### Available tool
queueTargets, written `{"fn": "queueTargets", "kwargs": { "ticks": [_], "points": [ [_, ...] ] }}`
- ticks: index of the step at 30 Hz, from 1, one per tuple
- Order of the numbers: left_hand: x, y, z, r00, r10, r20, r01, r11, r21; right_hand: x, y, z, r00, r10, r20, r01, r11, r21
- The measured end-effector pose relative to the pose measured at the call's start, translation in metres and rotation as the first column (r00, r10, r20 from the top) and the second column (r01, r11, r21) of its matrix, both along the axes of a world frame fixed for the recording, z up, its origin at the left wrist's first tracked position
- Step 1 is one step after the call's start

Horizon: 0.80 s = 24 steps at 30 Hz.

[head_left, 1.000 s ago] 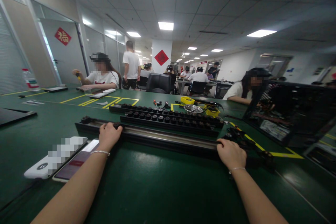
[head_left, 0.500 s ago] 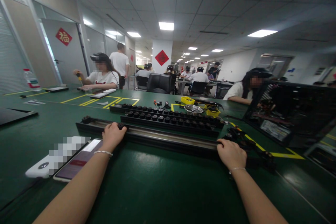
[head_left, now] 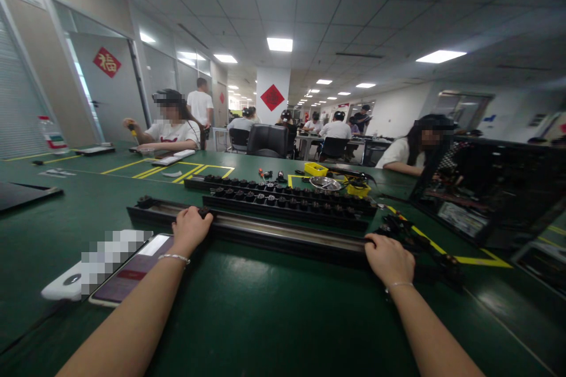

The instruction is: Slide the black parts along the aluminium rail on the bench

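Note:
A long black rail [head_left: 283, 231] with a metal-lined channel lies across the green table in front of me. My left hand [head_left: 191, 228] is closed over its left part, beside a small dark round piece [head_left: 204, 213] in the channel. Toward the right end, my right hand [head_left: 390, 258] is closed over the same rail with bent fingers; the fingertips of both hands are partly hidden. Just behind it lie two similar rails, a nearer one [head_left: 283, 212] and a farther one [head_left: 194, 182], each lined with several black wheels.
Two phones, one white [head_left: 66, 285] and one with a lit screen [head_left: 128, 277], lie left of my arm. An open computer case [head_left: 469, 212] stands at right. Behind the rails are a metal dish [head_left: 326, 183] and a yellow tray [head_left: 316, 169]. Co-workers sit across the table.
Both hands and the rail stay in almost the same place. In the background, a standing person in white has moved slightly.

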State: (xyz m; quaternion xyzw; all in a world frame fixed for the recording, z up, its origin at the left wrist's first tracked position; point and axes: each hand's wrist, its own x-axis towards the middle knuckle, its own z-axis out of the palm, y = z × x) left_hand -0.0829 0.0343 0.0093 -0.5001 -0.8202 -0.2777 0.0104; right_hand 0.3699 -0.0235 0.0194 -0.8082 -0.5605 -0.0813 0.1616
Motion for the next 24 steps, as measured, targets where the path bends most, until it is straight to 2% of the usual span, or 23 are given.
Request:
{"fn": "queueTargets", "kwargs": {
  "ticks": [9, 24],
  "points": [
    [0.0029, -0.0002, -0.0004, 1.000, 0.023, -0.006, -0.023, 0.999, 0.025, 0.0008, 0.0006, -0.0002, 1.000, 0.008, 0.001, -0.008, 1.000, -0.001],
    [0.0008, -0.0010, 0.0000, 1.000, -0.024, 0.014, 0.024, 1.000, -0.015, 0.0010, 0.0017, -0.0006, 1.000, -0.006, 0.004, 0.006, 1.000, -0.003]
  ]
}}
